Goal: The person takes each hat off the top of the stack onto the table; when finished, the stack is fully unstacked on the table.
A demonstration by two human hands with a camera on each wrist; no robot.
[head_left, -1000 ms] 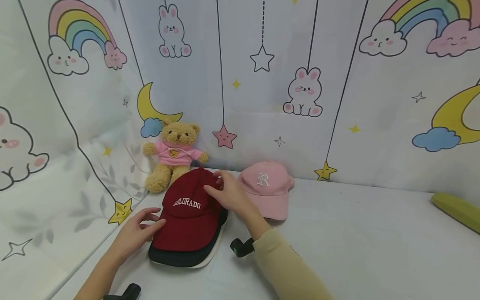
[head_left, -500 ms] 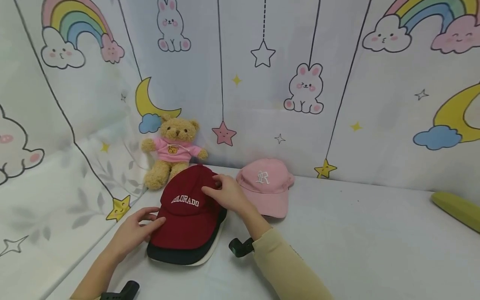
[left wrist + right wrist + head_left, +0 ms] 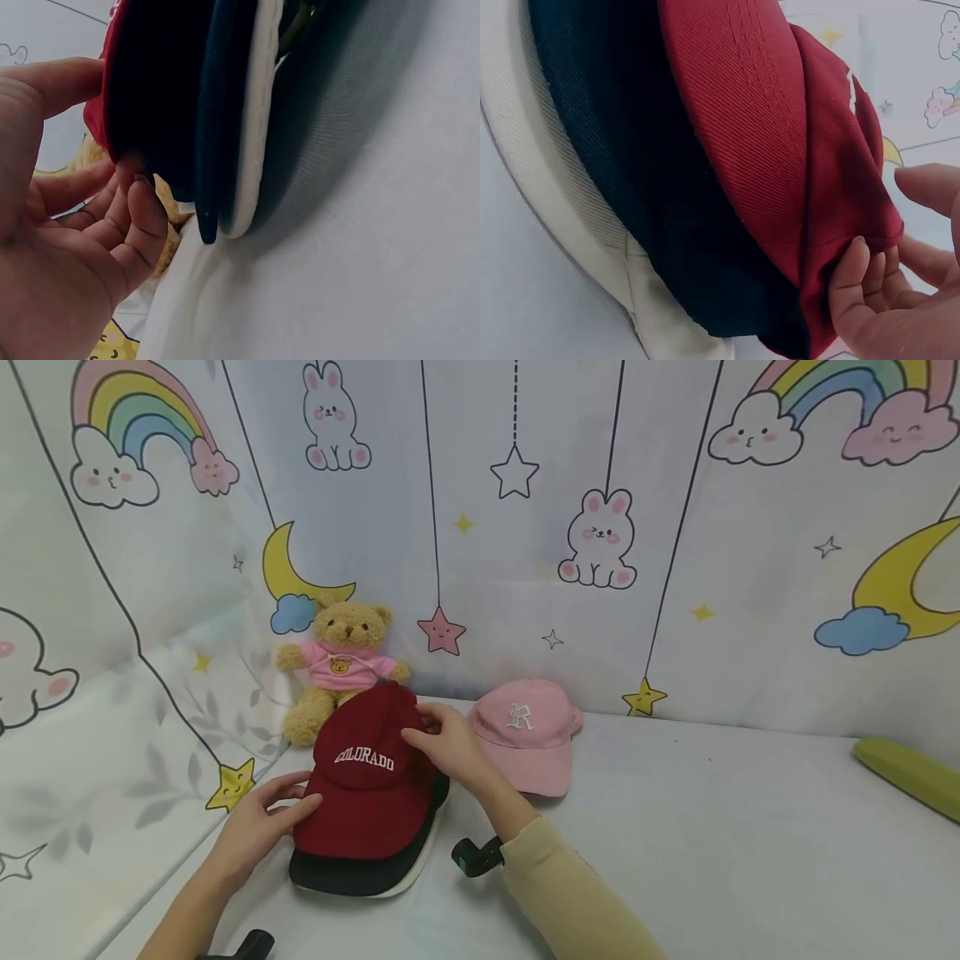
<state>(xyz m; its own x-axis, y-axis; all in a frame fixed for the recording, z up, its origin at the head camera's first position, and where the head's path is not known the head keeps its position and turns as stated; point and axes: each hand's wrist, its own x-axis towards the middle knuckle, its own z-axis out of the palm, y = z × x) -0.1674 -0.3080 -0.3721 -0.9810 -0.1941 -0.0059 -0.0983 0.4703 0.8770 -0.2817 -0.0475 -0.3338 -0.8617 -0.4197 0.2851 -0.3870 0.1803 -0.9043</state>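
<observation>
A red baseball cap [image 3: 363,785] lettered COLORADO sits over a dark navy cap [image 3: 352,875], with a cream-white cap [image 3: 257,135] lowest. In the left wrist view a gap shows between the red and navy brims. My left hand [image 3: 258,827] holds the red brim's left edge, thumb above and fingers at the underside. On the other side, my right hand [image 3: 453,747] grips the red cap's crown; in the right wrist view its curled fingers [image 3: 849,281] touch the cap's side edge. Parts of both hands' fingers are hidden by the cap.
A teddy bear [image 3: 345,647] in a pink hoodie sits behind the caps. Right of them lies a pink cap [image 3: 525,735] with a white letter. A green object [image 3: 907,777] lies at the far right. The patterned cloth backdrop [image 3: 517,560] rises behind the white surface [image 3: 697,843].
Held by both hands, the red cap has risen slightly, its top covering a little more of the bear. The head view has shifted slightly. The pink cap and bear stay put.
</observation>
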